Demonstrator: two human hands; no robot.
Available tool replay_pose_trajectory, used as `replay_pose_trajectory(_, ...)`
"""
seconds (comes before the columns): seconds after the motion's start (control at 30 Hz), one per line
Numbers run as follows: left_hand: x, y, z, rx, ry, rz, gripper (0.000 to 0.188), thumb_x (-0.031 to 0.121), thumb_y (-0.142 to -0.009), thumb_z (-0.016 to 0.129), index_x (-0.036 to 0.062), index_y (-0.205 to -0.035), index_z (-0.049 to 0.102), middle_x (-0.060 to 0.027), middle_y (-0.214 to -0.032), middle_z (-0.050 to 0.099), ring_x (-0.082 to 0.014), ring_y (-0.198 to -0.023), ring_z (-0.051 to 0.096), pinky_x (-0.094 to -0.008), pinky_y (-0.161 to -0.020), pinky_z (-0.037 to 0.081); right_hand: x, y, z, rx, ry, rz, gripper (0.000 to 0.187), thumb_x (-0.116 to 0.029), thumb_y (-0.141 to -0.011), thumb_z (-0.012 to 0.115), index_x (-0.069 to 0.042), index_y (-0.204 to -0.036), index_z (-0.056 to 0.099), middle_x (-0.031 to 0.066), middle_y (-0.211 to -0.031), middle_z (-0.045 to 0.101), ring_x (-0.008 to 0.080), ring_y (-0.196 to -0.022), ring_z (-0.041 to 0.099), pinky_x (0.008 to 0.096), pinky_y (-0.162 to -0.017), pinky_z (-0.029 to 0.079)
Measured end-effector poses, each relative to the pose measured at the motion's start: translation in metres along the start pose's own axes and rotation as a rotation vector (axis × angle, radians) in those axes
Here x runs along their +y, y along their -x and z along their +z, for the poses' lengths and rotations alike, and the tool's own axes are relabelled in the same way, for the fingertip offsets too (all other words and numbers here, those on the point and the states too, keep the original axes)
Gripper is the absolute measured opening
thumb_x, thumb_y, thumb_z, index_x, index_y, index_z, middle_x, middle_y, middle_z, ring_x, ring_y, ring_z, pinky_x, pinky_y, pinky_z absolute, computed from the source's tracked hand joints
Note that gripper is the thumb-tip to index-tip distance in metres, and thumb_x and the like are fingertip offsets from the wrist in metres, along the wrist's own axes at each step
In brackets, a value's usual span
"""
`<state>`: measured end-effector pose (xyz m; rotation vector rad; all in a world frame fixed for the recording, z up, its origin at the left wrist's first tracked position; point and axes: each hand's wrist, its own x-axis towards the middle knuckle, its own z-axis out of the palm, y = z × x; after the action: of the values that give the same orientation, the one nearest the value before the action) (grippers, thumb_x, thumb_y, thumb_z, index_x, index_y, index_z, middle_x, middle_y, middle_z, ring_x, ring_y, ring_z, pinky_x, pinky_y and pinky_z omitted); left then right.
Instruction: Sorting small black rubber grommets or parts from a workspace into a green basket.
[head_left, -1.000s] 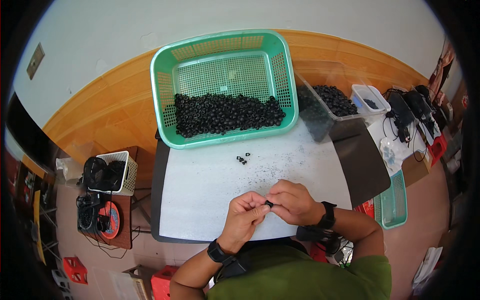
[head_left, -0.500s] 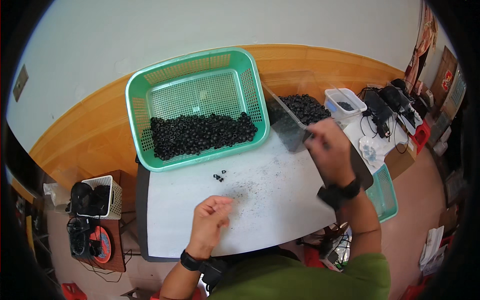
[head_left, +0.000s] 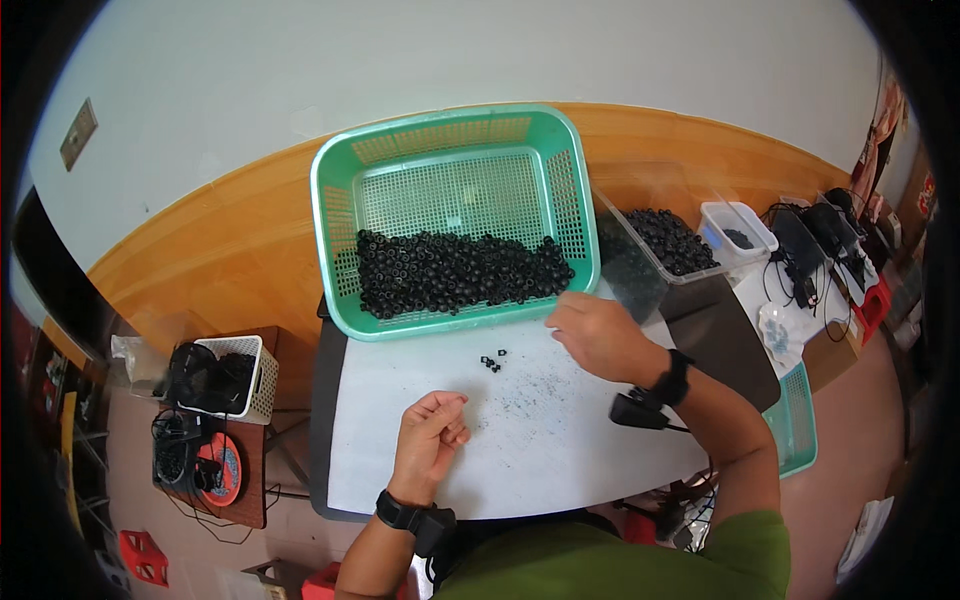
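hands (head_left: 515, 385) loosely curled, apparently empty

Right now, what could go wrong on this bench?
Loose black parts lie on the white table between both hands; the right hand, near the green basket, could sweep them away. The clear bin overhangs the table's edge and may tip if bumped.
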<state>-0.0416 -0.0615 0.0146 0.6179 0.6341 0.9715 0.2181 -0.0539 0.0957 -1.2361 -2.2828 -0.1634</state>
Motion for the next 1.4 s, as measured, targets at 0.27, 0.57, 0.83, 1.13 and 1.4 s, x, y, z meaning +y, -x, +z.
replay_pose_trajectory(0.27,-0.003,0.002,0.001,-0.052,-0.007,0.008,0.009,0.006,-0.085,0.058,-0.0025,-0.088,0.059,0.002,-0.059,0.043,-0.0073,-0.051,0.036,-0.0244,-0.051,0.036,0.065,-0.055,0.052,-0.163,0.079,0.159,0.008,-0.001,-0.074,0.058,-0.001,-0.082,0.06,0.0141,-0.086,0.055,0.0334,-0.081,0.055,0.0409,-0.069,0.046)
replay_pose_trajectory(0.57,-0.002,0.001,0.0,-0.067,-0.032,-0.009,0.008,0.005,-0.085,0.058,-0.002,-0.088,0.06,0.0042,-0.058,0.043,-0.0055,-0.05,0.034,-0.0235,-0.051,0.036,0.091,-0.054,0.057,-0.296,-0.042,0.25,0.012,-0.001,-0.07,0.065,-0.002,-0.081,0.062,0.0111,-0.082,0.057,0.0287,-0.08,0.057,0.0379,-0.068,0.047)
replay_pose_trajectory(0.83,-0.005,0.001,0.003,-0.061,-0.079,0.017,0.008,0.007,-0.085,0.058,-0.001,-0.086,0.06,0.0023,-0.058,0.043,-0.0073,-0.05,0.036,-0.0243,-0.051,0.037,0.088,-0.051,0.047,-0.002,-0.445,0.388,0.008,0.001,-0.071,0.063,-0.002,-0.079,0.062,0.0083,-0.073,0.063,0.0202,-0.067,0.061,0.0317,-0.058,0.048)
replay_pose_trajectory(1.13,-0.01,0.006,0.019,-0.044,-0.227,0.073,0.013,0.006,-0.085,0.059,-0.0007,-0.096,0.06,0.0045,-0.064,0.048,-0.0038,-0.054,0.04,-0.021,-0.051,0.038,0.018,-0.023,0.017,0.049,-1.456,0.567,0.01,-0.006,-0.087,0.056,0.0,-0.095,0.057,0.0112,-0.085,0.063,0.0125,-0.067,0.059,0.0267,-0.059,0.051)
replay_pose_trajectory(1.4,-0.023,0.008,0.061,-0.092,-0.558,0.619,0.034,-0.001,-0.08,0.062,0.0057,-0.113,0.058,0.0027,-0.082,0.049,-0.0041,-0.064,0.041,-0.0165,-0.056,0.035,-0.042,0.022,0.017,-0.083,-1.802,0.686,0.017,-0.012,-0.091,0.052,0.0,-0.103,0.054,0.013,-0.09,0.061,0.0126,-0.062,0.055,0.0243,-0.053,0.045)
